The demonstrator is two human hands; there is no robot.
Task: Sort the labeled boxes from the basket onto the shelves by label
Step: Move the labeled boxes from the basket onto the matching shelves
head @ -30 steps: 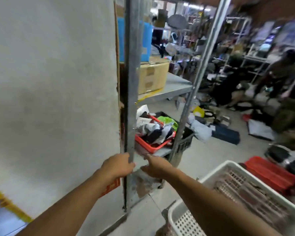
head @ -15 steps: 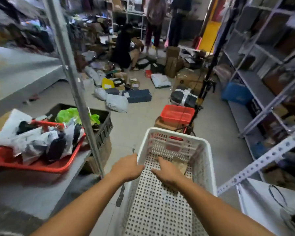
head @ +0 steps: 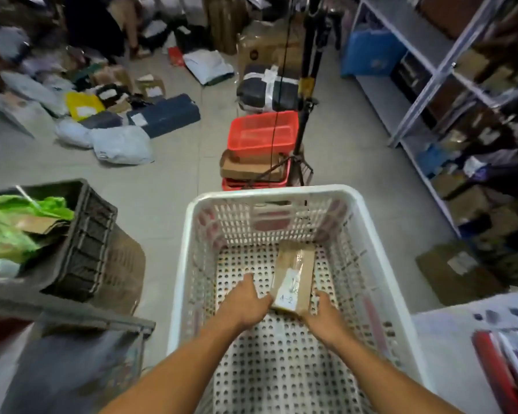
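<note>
A white perforated basket (head: 192, 222) stands on the floor below me. One long cardboard box (head: 296, 264) lies in it, with a white label reading "A-2" at its near end. My left hand (head: 245, 303) presses against the box's near left corner. My right hand (head: 325, 316) cups its near right corner from below. Both hands are closed around that end of the box. The rest of the basket floor is bare.
Grey metal shelves (head: 425, 73) with cardboard boxes run along the right. A black crate (head: 84, 234) with green bags sits on a shelf at left. Red baskets (head: 262, 132) and a tripod (head: 305, 115) stand just beyond the white basket. Parcels litter the floor behind.
I turned from the left shelf to the white basket. Both hands went from the shelf post down into the basket and closed on the box's near end.
</note>
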